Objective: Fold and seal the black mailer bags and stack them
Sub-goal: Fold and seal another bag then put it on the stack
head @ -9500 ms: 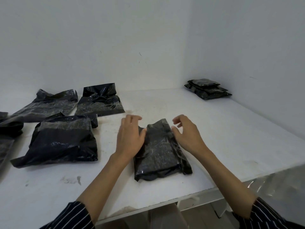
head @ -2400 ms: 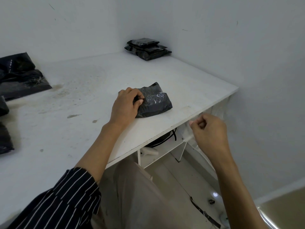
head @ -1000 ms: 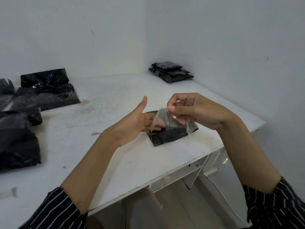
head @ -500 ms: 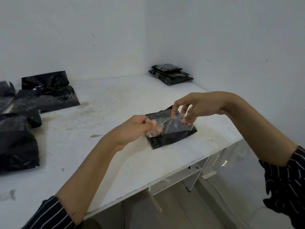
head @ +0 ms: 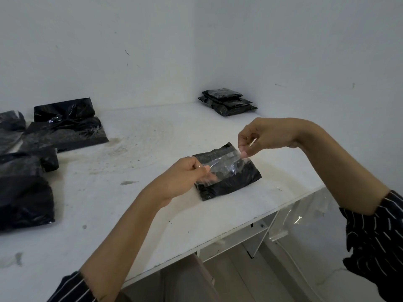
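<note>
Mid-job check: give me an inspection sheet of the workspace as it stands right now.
Surface: white table, scuffed and stained.
Job's things: folded mailer near the front edge, with a clear tape strip stretched over it; sealed stack in the far corner; unfolded bags at the left.
Clutter: dark smudges on the tabletop.
Grips: left hand pinches one end of the tape strip, right hand pinches the other.
Cables: nothing seen for certain.
Surroundings: white walls; clear plastic sheet hanging off the table's right edge.
</note>
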Tool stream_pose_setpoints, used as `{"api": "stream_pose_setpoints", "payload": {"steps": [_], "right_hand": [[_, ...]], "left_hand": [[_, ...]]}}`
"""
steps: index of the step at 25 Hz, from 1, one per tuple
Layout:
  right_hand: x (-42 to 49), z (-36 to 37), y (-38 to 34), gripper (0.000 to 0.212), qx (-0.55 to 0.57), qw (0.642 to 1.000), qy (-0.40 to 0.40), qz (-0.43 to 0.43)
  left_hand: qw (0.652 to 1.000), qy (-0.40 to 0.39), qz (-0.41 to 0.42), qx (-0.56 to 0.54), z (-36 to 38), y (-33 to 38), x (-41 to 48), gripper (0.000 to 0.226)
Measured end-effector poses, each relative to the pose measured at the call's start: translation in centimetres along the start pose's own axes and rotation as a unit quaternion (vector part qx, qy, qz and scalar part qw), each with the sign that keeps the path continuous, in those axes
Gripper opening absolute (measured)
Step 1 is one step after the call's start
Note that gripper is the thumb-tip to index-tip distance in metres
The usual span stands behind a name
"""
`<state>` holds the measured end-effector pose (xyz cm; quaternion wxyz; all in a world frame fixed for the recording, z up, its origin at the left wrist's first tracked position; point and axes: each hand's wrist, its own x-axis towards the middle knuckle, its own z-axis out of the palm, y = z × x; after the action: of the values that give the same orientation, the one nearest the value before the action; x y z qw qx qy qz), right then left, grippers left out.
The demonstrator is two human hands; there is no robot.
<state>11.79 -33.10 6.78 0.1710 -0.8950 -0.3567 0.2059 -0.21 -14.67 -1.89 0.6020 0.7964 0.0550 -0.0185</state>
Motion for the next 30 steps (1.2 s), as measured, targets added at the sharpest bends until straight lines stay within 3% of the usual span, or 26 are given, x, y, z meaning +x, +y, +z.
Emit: {"api": "stream_pose_setpoints", "payload": {"steps": [5,7,15,19,25,30], "right_hand": [[-0.5,-0.4,-0.2,0.005,-0.044,0.996,0.028,-0.066],[-0.4,-0.6,0.1,0.005,-0.005,0.997,0.025,-0.077],[1.8,1.3,3.2,0.011,0.108,0.991,-0.072,-0.022],[2.5,2.0,3.8,0.012,0.118,0.991,-0.069,-0.01],[2.8,2.0,3.2,0.006,0.087,0.994,-0.057,0.01],[3.3,2.6,3.1,0.004,0.051,0.998,-0.043,0.013]], "left_hand": [[1.0,0.011,-0.002,-0.012,0.2,-0.1,-0.6,0.025],[1.0,0.018,-0.002,-0.017,0.2,-0.1,-0.7,0.025],[0.995,0.096,-0.008,-0.001,0.9,-0.2,-0.3,0.029],[0.991,0.134,0.01,0.024,1.3,-0.1,0.8,0.03],[0.966,0.203,0.006,0.163,1.8,-0.8,1.8,0.036],[0.961,0.213,-0.009,0.174,2.1,-0.5,2.1,0.037]]}}
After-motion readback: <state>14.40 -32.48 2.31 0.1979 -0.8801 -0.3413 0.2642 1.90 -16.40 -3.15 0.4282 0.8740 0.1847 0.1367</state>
